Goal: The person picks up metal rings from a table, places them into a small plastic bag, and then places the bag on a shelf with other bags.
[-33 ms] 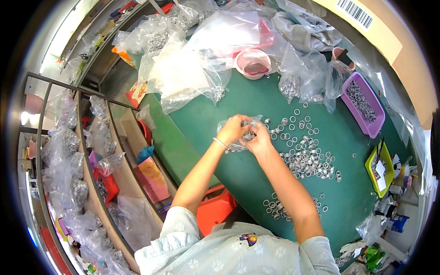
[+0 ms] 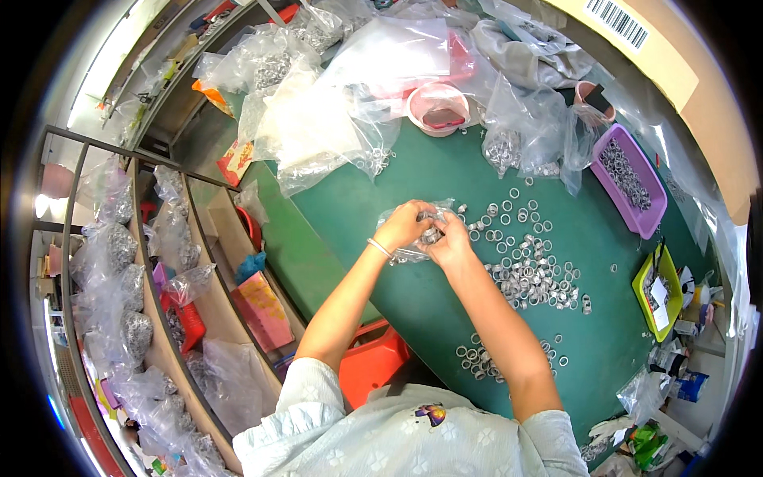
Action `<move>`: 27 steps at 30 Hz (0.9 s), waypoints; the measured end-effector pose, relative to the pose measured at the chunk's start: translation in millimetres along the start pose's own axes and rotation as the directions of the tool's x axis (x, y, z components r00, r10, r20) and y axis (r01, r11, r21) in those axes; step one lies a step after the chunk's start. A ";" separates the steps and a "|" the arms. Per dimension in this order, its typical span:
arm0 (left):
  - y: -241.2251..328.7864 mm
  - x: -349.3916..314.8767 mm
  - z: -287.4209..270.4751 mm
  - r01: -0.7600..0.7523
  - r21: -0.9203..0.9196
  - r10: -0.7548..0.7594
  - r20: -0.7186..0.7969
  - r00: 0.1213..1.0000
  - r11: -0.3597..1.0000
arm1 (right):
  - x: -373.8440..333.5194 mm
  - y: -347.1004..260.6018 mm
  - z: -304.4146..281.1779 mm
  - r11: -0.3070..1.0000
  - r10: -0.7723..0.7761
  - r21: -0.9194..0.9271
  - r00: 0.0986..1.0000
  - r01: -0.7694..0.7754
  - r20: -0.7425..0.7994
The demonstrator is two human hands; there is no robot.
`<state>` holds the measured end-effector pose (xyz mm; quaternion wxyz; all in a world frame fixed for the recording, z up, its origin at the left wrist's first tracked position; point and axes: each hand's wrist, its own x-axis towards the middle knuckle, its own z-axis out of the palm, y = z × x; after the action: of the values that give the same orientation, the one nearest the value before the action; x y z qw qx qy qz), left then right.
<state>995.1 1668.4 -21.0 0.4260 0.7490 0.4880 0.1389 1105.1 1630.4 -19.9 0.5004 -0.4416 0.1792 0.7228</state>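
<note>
Gripping a clear plastic bag (image 2: 409, 255), the left hand (image 2: 403, 226) and the right hand (image 2: 451, 241) meet at the frame's centre, fingers curled. Metal pieces (image 2: 431, 235) show between the fingertips; I judge the work partly done, because many loose rings (image 2: 534, 274) lie on the green table (image 2: 425, 310), right of the fingers, at centre right.

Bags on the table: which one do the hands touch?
The small clear bag between the left hand and right hand; the other bags lie apart from both hands.
</note>
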 end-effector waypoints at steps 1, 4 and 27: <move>-2.2 -1.4 2.7 -0.071 -0.004 0.071 0.023 0.997 0.997 | 5.8 -1.8 -6.6 1.000 -0.019 -0.017 0.999 0.019 0.027; -2.6 -8.6 4.2 -0.164 -0.001 0.163 0.134 0.977 0.986 | 8.7 -6.6 -22.7 0.988 -0.049 -0.146 0.998 0.053 0.028; 48.0 -160.7 146.3 -0.421 -0.023 0.406 0.314 0.858 0.907 | -205.7 61.9 -447.8 -0.016 -0.999 -1.000 0.033 -0.005 0.016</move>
<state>1037.8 1450.6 -38.1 0.4405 0.8582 0.2454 0.0957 1278.7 1173.3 -107.3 0.2946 -0.9210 -0.2547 -0.0081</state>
